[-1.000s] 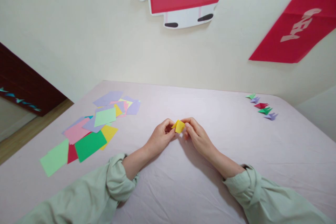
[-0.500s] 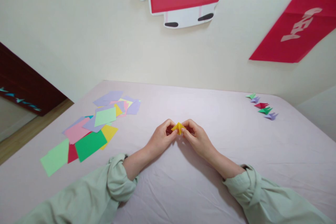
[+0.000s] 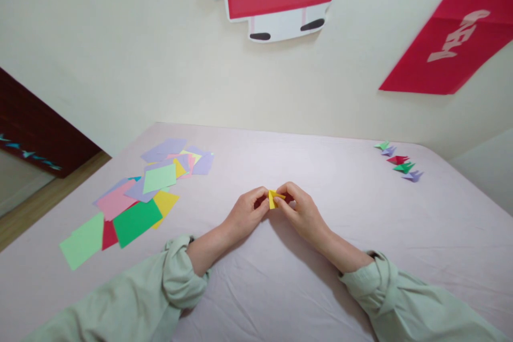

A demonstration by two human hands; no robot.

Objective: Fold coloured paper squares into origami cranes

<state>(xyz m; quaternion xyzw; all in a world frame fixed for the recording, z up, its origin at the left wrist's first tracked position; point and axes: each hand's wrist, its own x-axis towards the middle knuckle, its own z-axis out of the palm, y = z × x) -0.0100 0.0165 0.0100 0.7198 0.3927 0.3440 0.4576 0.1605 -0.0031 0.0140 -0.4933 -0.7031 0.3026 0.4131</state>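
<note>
A small piece of folded yellow origami paper point(image 3: 273, 201) is held up just above the cloth, between my two hands. My left hand point(image 3: 249, 212) pinches its left edge with thumb and forefinger. On the other side, my right hand point(image 3: 303, 210) grips it between thumb and fingertips, covering part of the right side. A flat square face and a narrow folded point of the paper show between the hands.
Loose coloured paper squares lie in an overlapping spread at the left, a green sheet point(image 3: 137, 223) among them. Several folded paper cranes, including a red one point(image 3: 397, 160), stand in a row at the back right. The pink cloth point(image 3: 256, 155) meets a wall point(image 3: 256, 85).
The yellow paper has turned from a winged, pointed shape facing me to a flatter square face. My left fingers have shifted to its left edge; the right hand stays closed on it.
</note>
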